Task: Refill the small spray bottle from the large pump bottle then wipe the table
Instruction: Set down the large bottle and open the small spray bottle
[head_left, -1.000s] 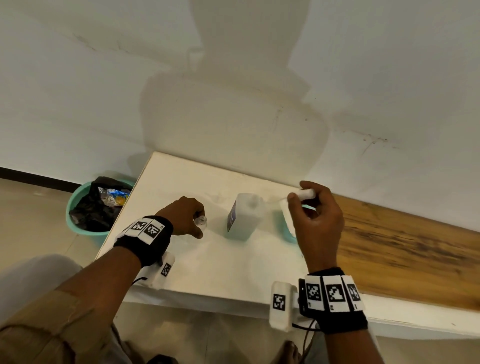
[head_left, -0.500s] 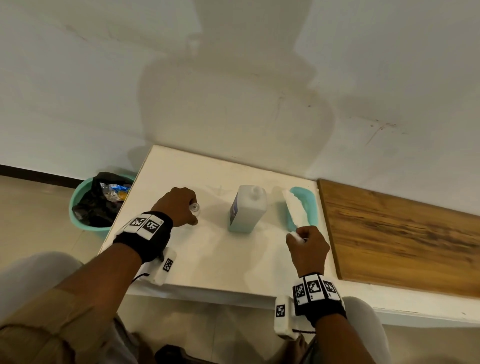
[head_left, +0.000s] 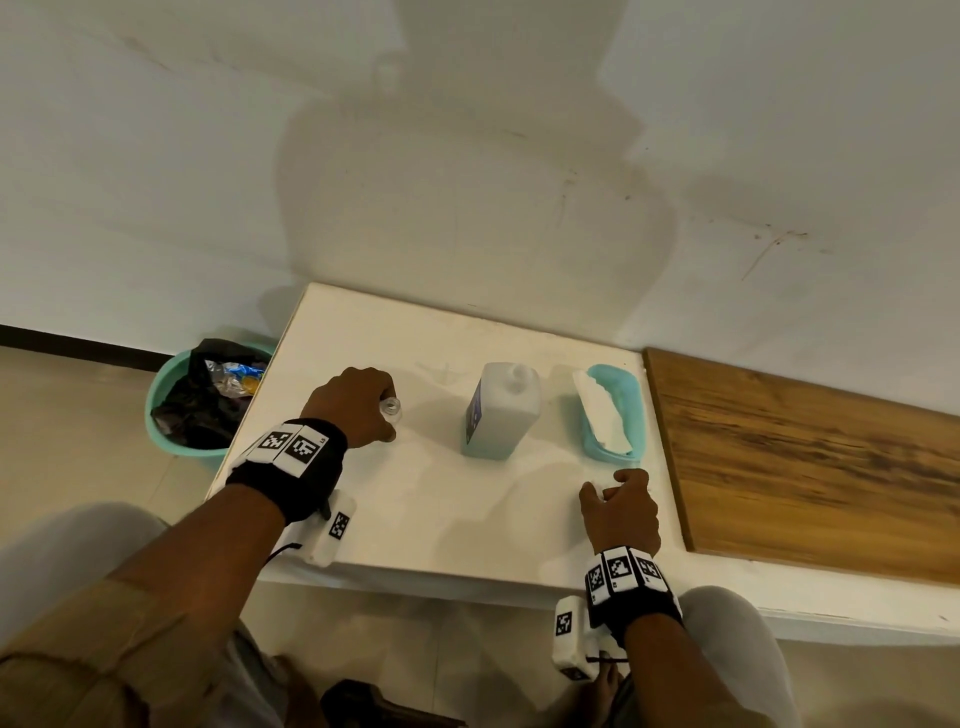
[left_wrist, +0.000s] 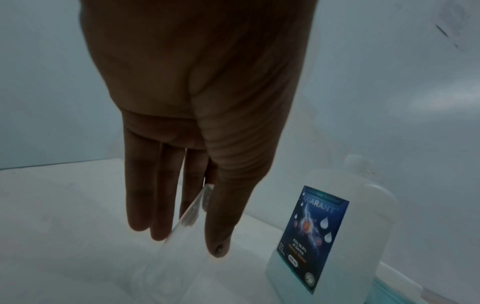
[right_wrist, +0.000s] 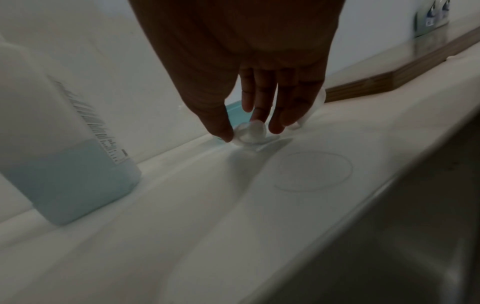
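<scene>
Table (head_left: 415, 499) white against pale wall (head_left: 467, 156), wooden board (head_left: 805, 457) just beside.

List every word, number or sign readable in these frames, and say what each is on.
"QUARANT": blue label of the large bottle.
"Kills 99.9% of Germs": same label, lower down.
Other label lines: too small or blurred.
Barcode on the bottle's back: digits unreadable.
Wristband squares: coded patterns, no words.
</scene>
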